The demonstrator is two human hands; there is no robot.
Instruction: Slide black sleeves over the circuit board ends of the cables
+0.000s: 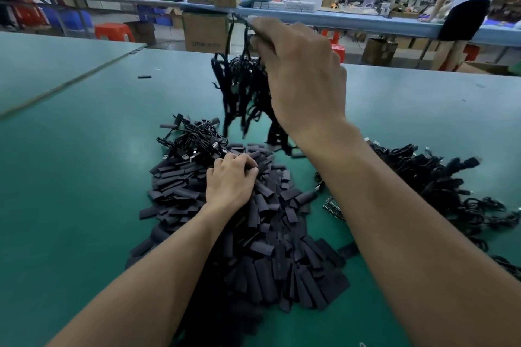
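Cables point(242, 93) dangle at twelve o'clock, bunched in the raised right hand point(301, 76) grip; left hand point(229, 180) curls onto sleeves point(267, 248) at six, hold unclear.

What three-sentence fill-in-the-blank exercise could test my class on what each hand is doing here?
The right hand holds a bundle of ____ raised off the table. The pile under the left hand is made of ____. Pile and bundle are both coloured ____.
Missing words: cables, sleeves, black.
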